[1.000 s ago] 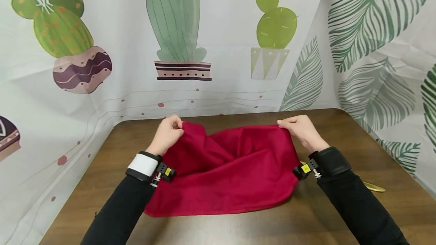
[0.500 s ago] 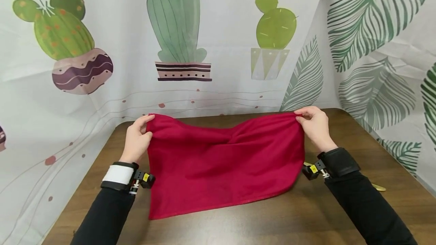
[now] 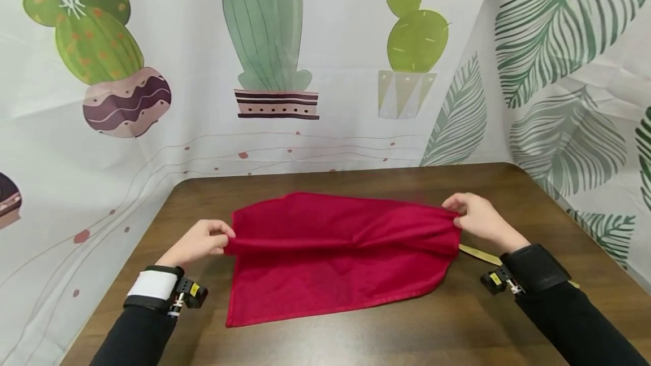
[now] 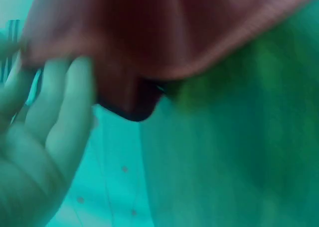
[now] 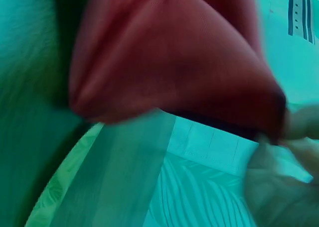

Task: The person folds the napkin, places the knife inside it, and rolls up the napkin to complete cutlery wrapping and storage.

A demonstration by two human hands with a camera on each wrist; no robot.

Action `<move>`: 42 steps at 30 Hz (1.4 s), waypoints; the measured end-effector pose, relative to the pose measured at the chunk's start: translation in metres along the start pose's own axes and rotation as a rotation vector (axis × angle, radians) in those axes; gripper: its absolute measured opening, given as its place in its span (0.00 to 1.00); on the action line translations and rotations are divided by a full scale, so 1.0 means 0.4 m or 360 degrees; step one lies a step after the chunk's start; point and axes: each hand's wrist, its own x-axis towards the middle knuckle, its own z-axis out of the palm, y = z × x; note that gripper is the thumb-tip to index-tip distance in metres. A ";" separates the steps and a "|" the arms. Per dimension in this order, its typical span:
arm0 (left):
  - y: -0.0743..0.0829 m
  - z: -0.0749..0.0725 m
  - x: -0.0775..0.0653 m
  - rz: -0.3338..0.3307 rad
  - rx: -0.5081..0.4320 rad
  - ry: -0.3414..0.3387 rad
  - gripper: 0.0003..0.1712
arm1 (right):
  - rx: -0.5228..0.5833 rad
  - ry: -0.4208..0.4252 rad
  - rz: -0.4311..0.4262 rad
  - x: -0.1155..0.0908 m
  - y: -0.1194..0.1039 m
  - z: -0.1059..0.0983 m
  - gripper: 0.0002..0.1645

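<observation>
A red cloth spreads across the middle of the wooden table, with a raised fold running from side to side. Its left edge is pinched by my left hand, between thumb and fingers. My right hand pinches the gathered right edge, a little higher in the head view. Both wrist views are blurred and tinted green. In the left one, the cloth hangs above and beside the fingers; in the right one, the cloth stretches to the thumb and fingertips.
A thin gold-coloured strip lies on the table to the right of the cloth, partly under my right wrist. Behind the table's far edge hangs a white curtain printed with cacti and leaves.
My hands first spread apart, pulling the crumpled cloth wider. Then both came lower and nearer, bringing the held edges down, so the cloth now lies flatter with a fold across it.
</observation>
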 end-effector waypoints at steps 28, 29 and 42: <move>0.029 0.066 0.118 0.0216 0.0743 0.0046 0.29 | 0.0319 -0.0542 0.0017 0.099 0.041 0.085 0.28; 0.035 0.063 0.126 0.0236 0.0774 0.0060 0.29 | 0.0257 -0.0475 -0.0005 0.103 0.037 0.081 0.28; 0.071 0.021 0.219 0.0251 0.1009 0.0417 0.35 | 0.0018 0.0076 -0.0132 0.133 0.040 0.024 0.30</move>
